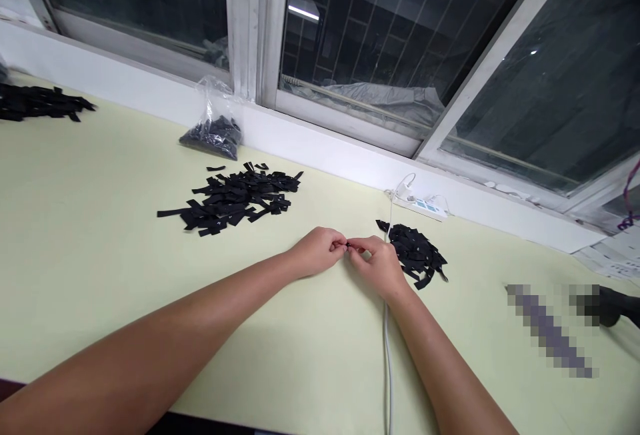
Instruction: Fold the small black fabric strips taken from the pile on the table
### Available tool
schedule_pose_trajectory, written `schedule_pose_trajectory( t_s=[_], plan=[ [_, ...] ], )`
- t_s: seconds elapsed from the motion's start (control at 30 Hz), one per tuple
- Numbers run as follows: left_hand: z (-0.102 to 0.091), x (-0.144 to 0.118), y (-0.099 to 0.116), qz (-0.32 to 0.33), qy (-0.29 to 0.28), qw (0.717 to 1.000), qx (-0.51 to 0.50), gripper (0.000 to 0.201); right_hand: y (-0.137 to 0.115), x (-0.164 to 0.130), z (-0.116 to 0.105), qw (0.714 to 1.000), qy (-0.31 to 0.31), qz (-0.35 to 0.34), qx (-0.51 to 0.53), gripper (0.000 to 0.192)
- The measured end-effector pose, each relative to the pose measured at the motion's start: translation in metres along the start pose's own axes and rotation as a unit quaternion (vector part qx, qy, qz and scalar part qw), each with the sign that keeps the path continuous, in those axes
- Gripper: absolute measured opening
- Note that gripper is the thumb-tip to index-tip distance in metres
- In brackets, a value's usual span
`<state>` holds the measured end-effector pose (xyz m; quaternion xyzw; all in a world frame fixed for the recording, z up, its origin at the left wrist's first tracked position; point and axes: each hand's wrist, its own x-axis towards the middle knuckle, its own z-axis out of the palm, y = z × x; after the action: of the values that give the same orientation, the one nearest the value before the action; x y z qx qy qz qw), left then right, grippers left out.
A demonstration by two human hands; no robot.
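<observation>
My left hand (319, 250) and my right hand (377, 264) meet fingertip to fingertip over the pale yellow-green table (100, 235). Together they pinch a tiny black piece (348, 245), mostly hidden by the fingers. Just right of my right hand lies a small heap of black strips (415, 252). A larger, flatter pile of black strips (235, 198) is spread out to the left and farther back.
A clear plastic bag of small dark parts (214, 130) leans on the window sill. A white power strip (423, 206) sits by the sill, its white cable (387, 355) running under my right wrist. More black strips (35, 102) lie far left. A dark tool (613, 305) rests at right.
</observation>
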<state>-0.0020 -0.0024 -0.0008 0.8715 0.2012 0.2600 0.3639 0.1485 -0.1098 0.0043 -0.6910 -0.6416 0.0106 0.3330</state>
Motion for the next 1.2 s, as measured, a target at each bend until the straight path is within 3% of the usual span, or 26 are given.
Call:
schedule_pose_trajectory(
  t_s=[0.23,0.43,0.83,1.2],
  plan=[
    [-0.004,-0.002,0.004,0.077,-0.022,0.993,0.091,0.022,-0.010,-0.001,0.002,0.999,-0.019,0.008,-0.041,0.022],
    [0.002,0.000,-0.004,0.110,-0.021,0.988,0.107,0.024,-0.014,0.000,0.008,0.998,0.004,0.033,-0.062,0.022],
    [0.006,0.000,-0.008,0.107,-0.027,0.985,0.129,0.028,-0.021,-0.001,0.016,0.993,0.033,0.115,-0.022,0.028],
    [0.004,0.003,-0.004,0.042,0.022,0.996,0.071,0.018,-0.014,0.001,0.015,0.994,0.011,0.108,0.020,0.030]
  ],
)
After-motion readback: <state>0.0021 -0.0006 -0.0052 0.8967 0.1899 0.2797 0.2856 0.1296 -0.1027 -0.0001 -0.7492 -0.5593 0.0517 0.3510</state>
